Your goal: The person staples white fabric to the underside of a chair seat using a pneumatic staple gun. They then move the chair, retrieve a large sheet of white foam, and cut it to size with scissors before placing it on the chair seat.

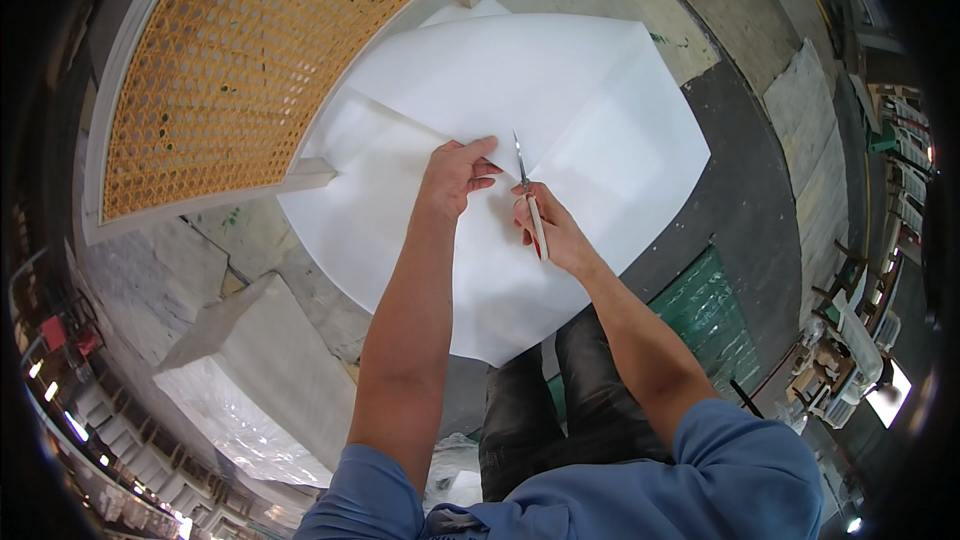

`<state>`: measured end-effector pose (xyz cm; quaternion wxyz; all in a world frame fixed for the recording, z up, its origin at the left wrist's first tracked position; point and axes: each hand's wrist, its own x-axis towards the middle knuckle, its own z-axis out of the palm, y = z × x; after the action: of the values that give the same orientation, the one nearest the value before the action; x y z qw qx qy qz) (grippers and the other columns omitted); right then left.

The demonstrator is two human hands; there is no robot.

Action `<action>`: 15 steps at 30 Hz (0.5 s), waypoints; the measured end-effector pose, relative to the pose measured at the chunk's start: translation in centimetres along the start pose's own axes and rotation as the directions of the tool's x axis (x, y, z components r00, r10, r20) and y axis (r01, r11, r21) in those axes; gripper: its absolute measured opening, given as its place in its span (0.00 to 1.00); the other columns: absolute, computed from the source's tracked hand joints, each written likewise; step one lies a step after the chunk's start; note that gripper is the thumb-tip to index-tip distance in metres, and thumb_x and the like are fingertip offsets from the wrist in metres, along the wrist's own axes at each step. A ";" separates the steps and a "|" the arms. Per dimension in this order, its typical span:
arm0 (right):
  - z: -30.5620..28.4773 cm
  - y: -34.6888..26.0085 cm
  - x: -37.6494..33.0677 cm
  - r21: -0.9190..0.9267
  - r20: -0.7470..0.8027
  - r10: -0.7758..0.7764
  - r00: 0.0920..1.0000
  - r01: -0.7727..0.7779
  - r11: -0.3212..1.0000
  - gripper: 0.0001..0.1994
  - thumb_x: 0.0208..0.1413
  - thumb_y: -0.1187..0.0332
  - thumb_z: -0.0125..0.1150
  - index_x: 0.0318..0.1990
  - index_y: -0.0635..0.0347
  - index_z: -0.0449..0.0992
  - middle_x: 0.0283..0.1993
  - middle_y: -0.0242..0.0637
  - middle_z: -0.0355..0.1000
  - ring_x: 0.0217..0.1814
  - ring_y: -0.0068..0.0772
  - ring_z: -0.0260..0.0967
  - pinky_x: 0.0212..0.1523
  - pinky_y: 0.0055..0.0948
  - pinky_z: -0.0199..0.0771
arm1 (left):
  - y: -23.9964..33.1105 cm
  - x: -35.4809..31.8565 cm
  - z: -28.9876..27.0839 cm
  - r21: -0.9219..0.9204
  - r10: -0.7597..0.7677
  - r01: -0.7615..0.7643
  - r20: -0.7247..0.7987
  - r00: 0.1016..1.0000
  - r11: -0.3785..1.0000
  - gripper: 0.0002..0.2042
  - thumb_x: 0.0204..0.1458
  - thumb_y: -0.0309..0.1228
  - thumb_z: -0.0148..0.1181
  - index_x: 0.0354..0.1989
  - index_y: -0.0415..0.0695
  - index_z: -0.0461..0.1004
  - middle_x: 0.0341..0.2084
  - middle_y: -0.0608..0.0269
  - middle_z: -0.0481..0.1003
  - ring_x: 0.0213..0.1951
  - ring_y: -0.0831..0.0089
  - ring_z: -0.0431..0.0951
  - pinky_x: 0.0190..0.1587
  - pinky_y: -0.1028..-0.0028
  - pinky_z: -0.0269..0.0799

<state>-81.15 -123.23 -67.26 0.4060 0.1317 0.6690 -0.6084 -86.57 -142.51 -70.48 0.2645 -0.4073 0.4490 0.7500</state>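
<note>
A large white sheet [560, 90] lies spread over a worktable in front of me. My left hand [455, 175] presses down on it, fingers resting at a fold line near the middle. My right hand [550, 230] grips a thin knife with a red handle [530, 205], its blade tip pointing away from me and touching the sheet just right of my left fingertips. A raised flap of the sheet runs from the upper left toward my left hand.
A white-framed panel of woven cane [250, 50] lies at the upper left, partly under the sheet. A white block wrapped in clear plastic [260, 380] stands at the lower left. A green surface [705, 305] and grey floor are on the right, with cluttered workshop items at the far right.
</note>
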 end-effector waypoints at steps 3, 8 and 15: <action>-0.4 -0.2 0.0 -0.053 0.021 0.043 0.999 -0.042 0.998 0.24 0.69 0.51 0.56 0.61 0.58 0.68 0.34 0.29 0.67 0.33 0.19 0.65 0.34 0.24 0.71 | -0.1 0.2 -0.2 0.002 0.001 -0.001 0.034 0.999 1.000 0.15 0.55 0.38 0.72 0.39 0.42 0.75 0.32 0.61 0.80 0.38 0.67 0.82 0.43 0.65 0.75; -0.7 -0.4 -0.7 -0.081 0.039 -0.014 0.999 0.017 0.997 0.26 0.69 0.47 0.56 0.62 0.59 0.67 0.36 0.30 0.68 0.35 0.20 0.68 0.35 0.24 0.71 | -0.1 0.2 -0.4 -0.018 -0.008 0.009 0.021 1.000 1.000 0.17 0.53 0.37 0.73 0.39 0.40 0.72 0.31 0.58 0.78 0.37 0.64 0.81 0.46 0.63 0.75; -0.9 -1.6 0.5 -0.067 0.021 -0.032 0.999 0.034 0.997 0.27 0.67 0.49 0.57 0.62 0.63 0.67 0.35 0.28 0.66 0.34 0.19 0.64 0.35 0.24 0.71 | -0.2 0.0 -0.2 -0.057 0.030 -0.026 0.067 0.997 0.998 0.11 0.56 0.37 0.70 0.39 0.46 0.76 0.32 0.66 0.80 0.36 0.71 0.81 0.44 0.67 0.74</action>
<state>-82.88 -122.91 -66.50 0.4067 0.1008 0.6873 -0.5933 -86.39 -142.59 -70.61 0.2575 -0.3826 0.4244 0.7792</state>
